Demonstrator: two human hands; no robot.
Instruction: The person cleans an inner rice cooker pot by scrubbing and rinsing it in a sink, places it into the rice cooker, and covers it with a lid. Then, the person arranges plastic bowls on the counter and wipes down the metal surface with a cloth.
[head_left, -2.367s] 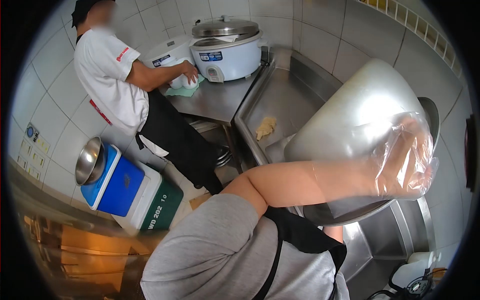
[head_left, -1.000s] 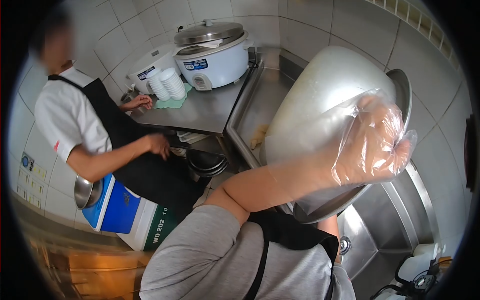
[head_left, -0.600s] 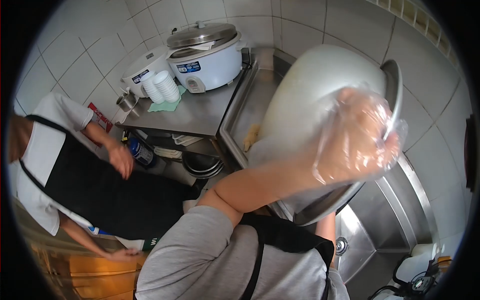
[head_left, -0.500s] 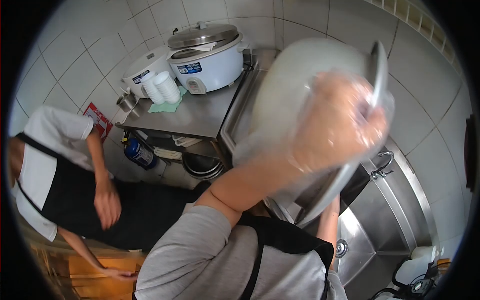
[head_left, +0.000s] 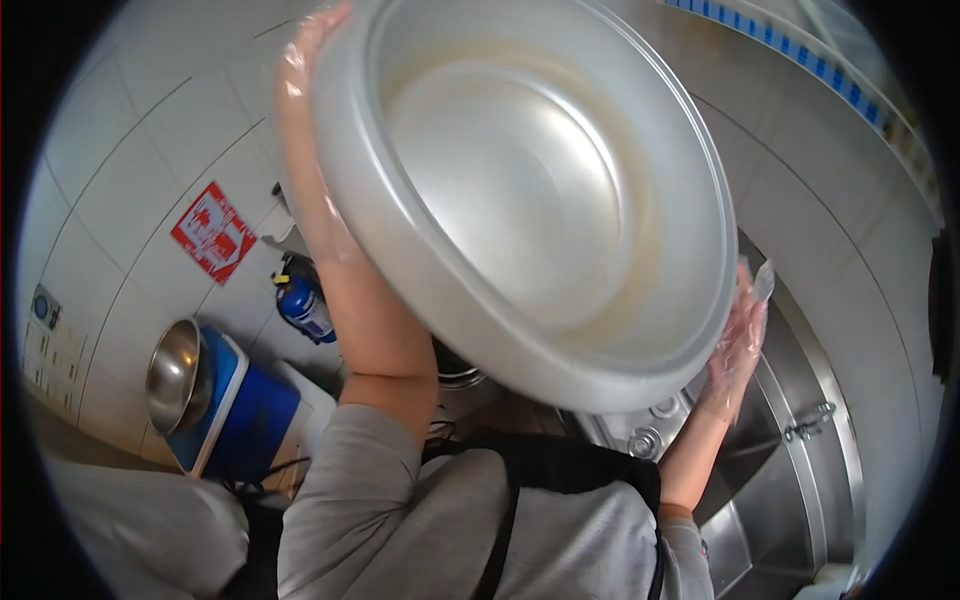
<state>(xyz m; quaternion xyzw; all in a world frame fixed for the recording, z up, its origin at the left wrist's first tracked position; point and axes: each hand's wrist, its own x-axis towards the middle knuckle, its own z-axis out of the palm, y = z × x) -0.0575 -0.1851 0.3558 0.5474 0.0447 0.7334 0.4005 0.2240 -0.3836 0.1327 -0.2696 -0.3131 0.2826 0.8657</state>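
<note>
A large metal pot [head_left: 520, 190] is raised and tilted, its wide opening turned towards me. My left hand [head_left: 314, 42], in a clear plastic glove, is pressed along the pot's upper left outside; its fingers are partly hidden at the frame's top. At the lower right rim, my right hand [head_left: 738, 335], gloved in clear plastic too, is against the pot, fingers partly behind it. The inside shows bare metal with a brownish ring around the wall.
A steel sink [head_left: 750, 510] with a faucet [head_left: 810, 422] lies at the lower right. At left are a blue cooler [head_left: 250, 415], a metal bowl [head_left: 178, 372] and a blue extinguisher [head_left: 303, 308]. A person in grey [head_left: 140, 530] is at the lower left.
The pot has risen from the sink area and swung round, now showing its inside. My left hand has moved far left and up; my right hand has come into view. The person in white has left view.
</note>
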